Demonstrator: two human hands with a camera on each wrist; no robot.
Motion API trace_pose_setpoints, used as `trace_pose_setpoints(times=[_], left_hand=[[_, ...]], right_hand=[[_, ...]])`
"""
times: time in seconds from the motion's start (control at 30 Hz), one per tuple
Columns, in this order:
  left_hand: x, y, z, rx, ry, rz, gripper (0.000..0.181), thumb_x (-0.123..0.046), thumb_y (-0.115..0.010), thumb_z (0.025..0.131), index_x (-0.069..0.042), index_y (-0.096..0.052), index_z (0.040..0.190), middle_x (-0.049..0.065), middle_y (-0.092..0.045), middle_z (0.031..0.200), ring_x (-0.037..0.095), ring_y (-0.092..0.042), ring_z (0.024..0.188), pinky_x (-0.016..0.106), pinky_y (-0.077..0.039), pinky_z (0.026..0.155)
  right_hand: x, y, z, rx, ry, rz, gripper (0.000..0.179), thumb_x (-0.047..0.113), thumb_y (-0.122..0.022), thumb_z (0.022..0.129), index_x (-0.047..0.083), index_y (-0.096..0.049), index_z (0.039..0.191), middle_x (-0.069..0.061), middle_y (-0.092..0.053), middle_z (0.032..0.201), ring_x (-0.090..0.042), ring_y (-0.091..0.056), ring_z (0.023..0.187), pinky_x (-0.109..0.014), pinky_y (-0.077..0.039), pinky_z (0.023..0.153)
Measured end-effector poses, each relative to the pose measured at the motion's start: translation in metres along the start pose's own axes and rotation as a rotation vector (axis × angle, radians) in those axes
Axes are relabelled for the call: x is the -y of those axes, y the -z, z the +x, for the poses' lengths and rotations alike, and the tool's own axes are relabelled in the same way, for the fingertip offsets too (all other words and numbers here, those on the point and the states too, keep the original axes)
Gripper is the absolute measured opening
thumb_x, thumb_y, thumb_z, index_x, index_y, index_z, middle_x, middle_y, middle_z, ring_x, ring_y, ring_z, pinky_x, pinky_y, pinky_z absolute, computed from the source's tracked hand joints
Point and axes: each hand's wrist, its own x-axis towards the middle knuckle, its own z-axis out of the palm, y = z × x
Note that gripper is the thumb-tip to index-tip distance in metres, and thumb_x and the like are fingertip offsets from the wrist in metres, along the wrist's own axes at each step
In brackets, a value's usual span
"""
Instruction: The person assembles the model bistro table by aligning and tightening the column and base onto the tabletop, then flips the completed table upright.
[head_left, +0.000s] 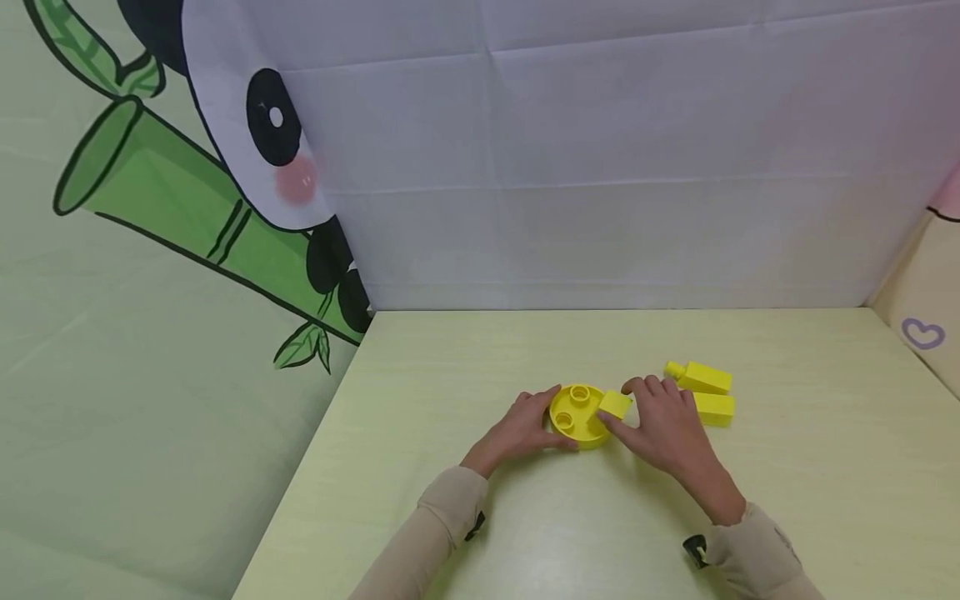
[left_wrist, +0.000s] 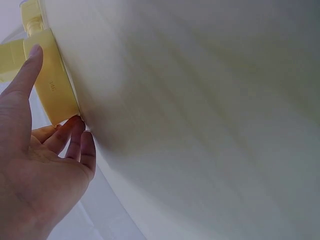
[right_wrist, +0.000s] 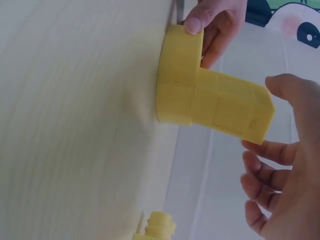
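Note:
My left hand (head_left: 521, 429) grips a round yellow disc base (head_left: 591, 444) by its left side, thumb near the front and fingers round the back. Two short hollow pegs stand up inside the base's rim. A yellow square leg (head_left: 615, 405) stands at the base's right part. Its far end sits between the thumb and index fingertip of my right hand (head_left: 663, 425). In the right wrist view the leg (right_wrist: 232, 106) leans slightly against the base (right_wrist: 177, 80), and the other right fingers hang loosely curled below it. The joint between leg and base is hidden.
Two more yellow legs lie on the table to the right, a rear one (head_left: 708, 378) with a threaded end and a nearer one (head_left: 714, 409) partly behind my right hand. The pale table (head_left: 465, 358) meets a white cloth wall (head_left: 600, 242) at its back edge.

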Motion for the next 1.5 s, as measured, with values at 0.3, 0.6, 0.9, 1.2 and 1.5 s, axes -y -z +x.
trace_pose_setpoints(times=[0.3,0.6,0.9,1.2,1.5], left_hand=[[0.001,-0.001,0.002,-0.003,-0.001,0.001,0.101,-0.051,-0.084,0.084,-0.005,-0.036,0.16,0.004,-0.048,0.157,0.023,-0.046,0.124,0.038,-0.041,0.108],[0.0,-0.001,0.0,-0.006,0.014,-0.005,0.1,-0.05,-0.084,0.085,-0.005,-0.037,0.16,0.005,-0.05,0.156,0.022,-0.046,0.121,0.038,-0.042,0.107],[-0.003,0.0,-0.001,0.006,0.031,0.002,0.102,-0.051,-0.084,0.085,-0.008,-0.033,0.162,0.003,-0.047,0.158,0.02,-0.044,0.122,0.037,-0.041,0.106],[-0.002,0.001,-0.001,0.008,0.037,-0.007,0.102,-0.051,-0.084,0.084,-0.008,-0.033,0.162,0.003,-0.046,0.158,0.02,-0.044,0.124,0.038,-0.04,0.108],[0.001,-0.001,-0.001,0.006,0.02,-0.001,0.103,-0.051,-0.084,0.085,-0.007,-0.033,0.162,0.003,-0.046,0.159,0.02,-0.044,0.124,0.037,-0.04,0.108]], right_hand=[[0.004,0.001,0.0,-0.024,-0.013,-0.033,0.044,0.038,-0.082,0.087,-0.001,-0.065,0.094,-0.01,-0.059,0.084,-0.036,-0.05,0.087,-0.052,-0.04,0.077],[0.005,0.002,-0.002,0.02,-0.074,0.008,0.049,0.046,-0.077,0.091,-0.001,-0.069,0.102,-0.009,-0.061,0.086,-0.034,-0.051,0.088,-0.052,-0.038,0.079],[-0.039,0.003,-0.02,-0.072,-0.232,0.116,0.046,0.035,-0.065,0.101,-0.007,-0.064,0.121,-0.03,-0.055,0.115,-0.051,-0.045,0.106,-0.064,-0.034,0.082],[-0.086,0.006,-0.037,0.009,-0.431,0.156,0.067,0.028,-0.056,0.101,-0.016,-0.034,0.146,-0.044,-0.027,0.133,-0.062,-0.024,0.116,-0.072,-0.022,0.085],[-0.099,0.014,-0.044,0.147,-0.49,0.175,0.068,0.023,-0.05,0.099,-0.021,-0.027,0.147,-0.047,-0.029,0.131,-0.065,-0.021,0.117,-0.076,-0.02,0.087]])
